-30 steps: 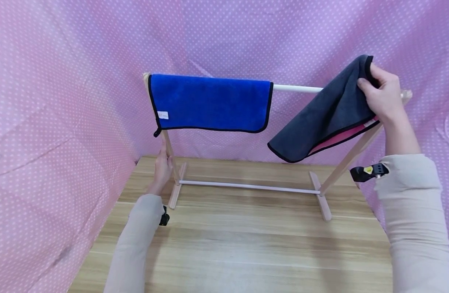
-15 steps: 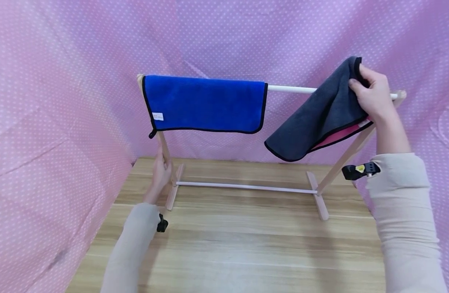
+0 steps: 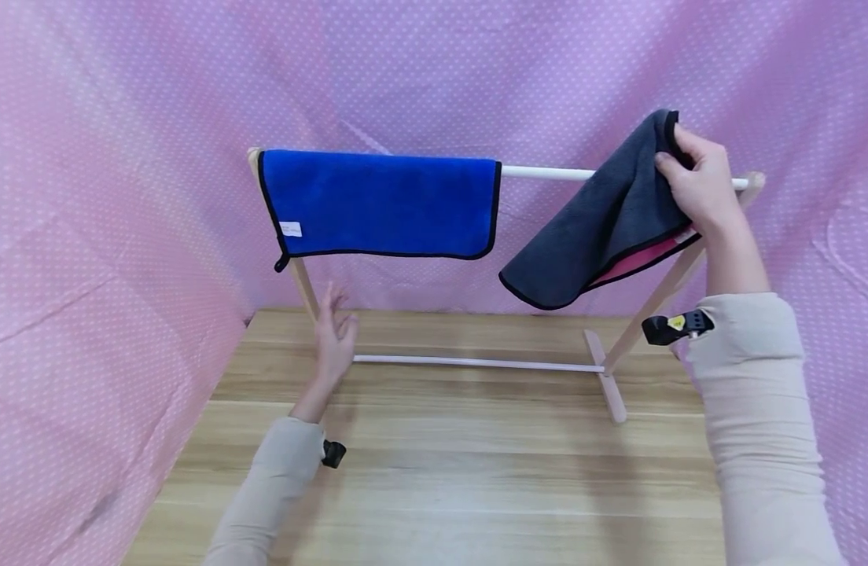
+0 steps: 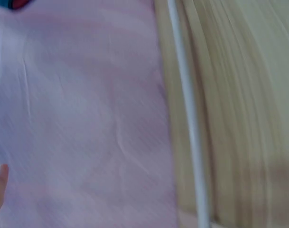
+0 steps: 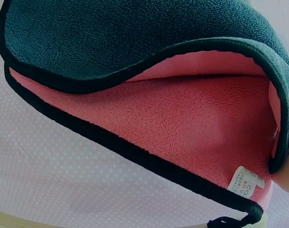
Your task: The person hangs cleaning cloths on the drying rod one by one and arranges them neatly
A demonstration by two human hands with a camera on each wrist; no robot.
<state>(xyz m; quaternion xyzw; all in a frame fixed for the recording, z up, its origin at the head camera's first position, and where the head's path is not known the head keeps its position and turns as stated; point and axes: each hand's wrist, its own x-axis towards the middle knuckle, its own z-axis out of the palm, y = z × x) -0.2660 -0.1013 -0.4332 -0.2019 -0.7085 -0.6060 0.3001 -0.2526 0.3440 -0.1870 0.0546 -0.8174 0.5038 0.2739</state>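
Observation:
My right hand (image 3: 706, 177) pinches the upper right part of a grey towel (image 3: 604, 212) with a pink reverse side and black edging. The towel hangs slanted in front of the top bar's right end. In the right wrist view its pink face (image 5: 196, 123) shows inside the fold, with a white label (image 5: 245, 182) near the corner. My left hand (image 3: 333, 338) holds nothing, its fingers spread, beside the left post (image 3: 303, 287) of the wooden rack. A blue towel (image 3: 380, 204) with black edging hangs folded over the left part of the white top bar (image 3: 547, 173).
The rack stands on a wood-grain table (image 3: 462, 472). A white lower bar (image 3: 476, 362) joins its posts, and the right foot (image 3: 605, 377) lies flat on the table. Pink dotted cloth (image 3: 420, 71) surrounds the table at the back and sides.
My left hand has let go of the left post and moved right, its fingers opening. The right hand keeps its pinch on the grey towel. The whole head view has shifted slightly.

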